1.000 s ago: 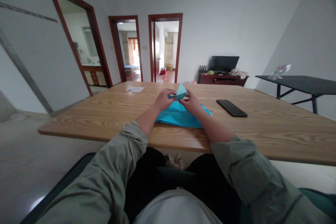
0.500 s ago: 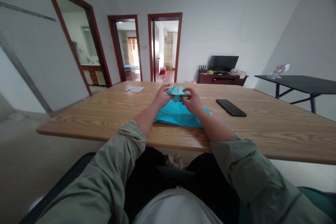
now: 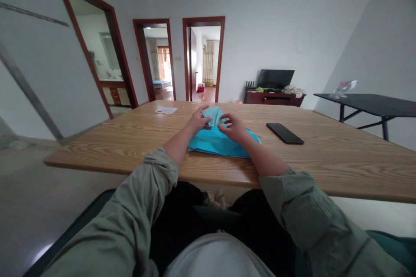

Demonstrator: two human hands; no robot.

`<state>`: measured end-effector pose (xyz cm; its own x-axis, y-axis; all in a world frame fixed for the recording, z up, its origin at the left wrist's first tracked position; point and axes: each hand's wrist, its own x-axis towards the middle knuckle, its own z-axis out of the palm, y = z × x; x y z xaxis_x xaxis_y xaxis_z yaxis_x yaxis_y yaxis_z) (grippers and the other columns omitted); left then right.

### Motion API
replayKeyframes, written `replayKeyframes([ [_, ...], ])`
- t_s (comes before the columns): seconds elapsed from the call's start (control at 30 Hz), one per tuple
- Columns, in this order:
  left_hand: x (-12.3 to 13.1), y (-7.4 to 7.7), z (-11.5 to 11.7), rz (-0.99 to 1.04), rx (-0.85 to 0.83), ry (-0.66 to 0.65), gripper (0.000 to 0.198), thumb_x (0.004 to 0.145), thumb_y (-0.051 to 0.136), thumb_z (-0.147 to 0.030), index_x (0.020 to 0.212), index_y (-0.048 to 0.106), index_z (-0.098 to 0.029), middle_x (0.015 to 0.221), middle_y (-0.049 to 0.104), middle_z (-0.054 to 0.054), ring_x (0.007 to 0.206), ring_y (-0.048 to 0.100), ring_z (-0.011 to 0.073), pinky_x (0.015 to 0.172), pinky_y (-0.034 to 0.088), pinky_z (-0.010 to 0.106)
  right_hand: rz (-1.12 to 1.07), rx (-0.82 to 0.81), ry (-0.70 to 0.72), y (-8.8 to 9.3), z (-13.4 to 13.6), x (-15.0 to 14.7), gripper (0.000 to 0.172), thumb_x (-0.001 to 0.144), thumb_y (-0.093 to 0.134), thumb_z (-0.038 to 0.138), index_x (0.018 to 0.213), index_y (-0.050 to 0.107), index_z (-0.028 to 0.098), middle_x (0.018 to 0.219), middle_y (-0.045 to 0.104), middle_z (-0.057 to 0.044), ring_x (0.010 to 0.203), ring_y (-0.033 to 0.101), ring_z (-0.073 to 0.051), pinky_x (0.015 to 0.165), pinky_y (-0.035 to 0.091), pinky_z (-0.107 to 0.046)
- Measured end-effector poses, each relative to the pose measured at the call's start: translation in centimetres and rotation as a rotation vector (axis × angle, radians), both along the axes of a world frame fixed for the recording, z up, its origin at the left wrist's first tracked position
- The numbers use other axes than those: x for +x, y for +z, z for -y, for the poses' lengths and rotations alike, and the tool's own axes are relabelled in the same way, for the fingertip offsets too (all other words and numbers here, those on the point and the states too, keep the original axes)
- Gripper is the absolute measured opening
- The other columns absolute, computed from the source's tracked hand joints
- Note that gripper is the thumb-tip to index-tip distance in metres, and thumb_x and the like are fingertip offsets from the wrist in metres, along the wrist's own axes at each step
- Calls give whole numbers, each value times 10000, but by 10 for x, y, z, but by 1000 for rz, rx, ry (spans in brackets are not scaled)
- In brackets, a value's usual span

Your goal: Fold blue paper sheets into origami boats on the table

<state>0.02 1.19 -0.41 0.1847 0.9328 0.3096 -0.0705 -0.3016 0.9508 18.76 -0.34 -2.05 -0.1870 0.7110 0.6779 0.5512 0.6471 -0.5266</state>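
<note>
A small folded piece of light blue paper is held up just above the wooden table. My left hand pinches its left side and my right hand pinches its right side, fingers closed on it. Under both hands a stack of flat blue paper sheets lies on the table, partly hidden by my wrists.
A black phone lies on the table to the right of my hands. A white card sits at the far left of the table. A black side table stands at the right, and a TV stand against the far wall.
The folded paper has turned and dropped slightly in my fingers, its point no longer sticking up. Both hands have shifted a little to the left.
</note>
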Motion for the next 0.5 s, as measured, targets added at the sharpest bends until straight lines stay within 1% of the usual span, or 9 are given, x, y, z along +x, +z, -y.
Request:
replayKeyframes([
  [0.03, 2, -1, -2, -27, 22, 47, 727, 715, 649, -158, 1381, 371, -241, 827, 615, 2, 604, 607, 121, 558, 561, 297, 71, 38, 7, 0, 3, 0, 387, 697, 662, 312, 1071, 614, 224, 1110, 647, -61, 989, 641, -234, 836, 533, -387],
  [0.1, 6, -4, -4, -77, 54, 101, 737, 727, 655, -156, 1397, 353, -219, 810, 616, 0, 601, 604, 121, 553, 563, 296, 192, 87, 10, -1, 8, -2, 552, 701, 682, 329, 1232, 568, 228, 1303, 556, -101, 1183, 546, -272, 974, 465, -428],
  [0.17, 10, -6, -3, -82, 80, 111, 753, 730, 682, -182, 1404, 346, -204, 836, 634, 16, 636, 620, 132, 572, 563, 294, 253, 82, -8, -1, 13, -5, 669, 737, 669, 357, 1363, 474, 228, 1404, 472, -125, 1270, 475, -295, 1036, 411, -455],
  [0.2, 13, -6, -2, -63, 90, 97, 772, 728, 700, -202, 1409, 337, -200, 865, 649, 30, 669, 632, 143, 590, 563, 294, 256, 71, -19, -1, 14, -7, 685, 764, 649, 371, 1399, 435, 229, 1417, 460, -129, 1280, 466, -301, 1043, 401, -465],
  [0.3, 19, -5, 4, -20, 112, -24, 774, 711, 749, -290, 1383, 379, -192, 970, 682, 83, 794, 656, 183, 655, 555, 302, 197, 32, -15, -1, 16, -11, 625, 841, 567, 380, 1424, 394, 238, 1361, 528, -117, 1232, 518, -295, 1016, 421, -482],
  [0.37, 20, -4, 7, -46, 116, -113, 749, 700, 763, -343, 1357, 427, -214, 1056, 680, 104, 864, 659, 205, 684, 547, 306, 119, -20, 17, -1, 16, -12, 603, 860, 543, 373, 1423, 377, 237, 1286, 594, -106, 1132, 594, -280, 960, 464, -477],
  [0.43, 20, -4, 9, -86, 123, -155, 733, 711, 752, -374, 1361, 435, -261, 1153, 657, 110, 914, 656, 217, 701, 539, 305, 39, -86, 52, 0, 15, -12, 589, 870, 527, 374, 1416, 361, 228, 1200, 649, -97, 1010, 652, -257, 901, 501, -463],
  [0.5, 19, -4, 10, -114, 133, -157, 718, 739, 723, -384, 1382, 415, -302, 1215, 633, 107, 931, 655, 220, 706, 536, 310, -25, -112, 51, 1, 14, -12, 564, 875, 513, 370, 1398, 364, 218, 1121, 685, -86, 926, 672, -238, 872, 513, -450],
])
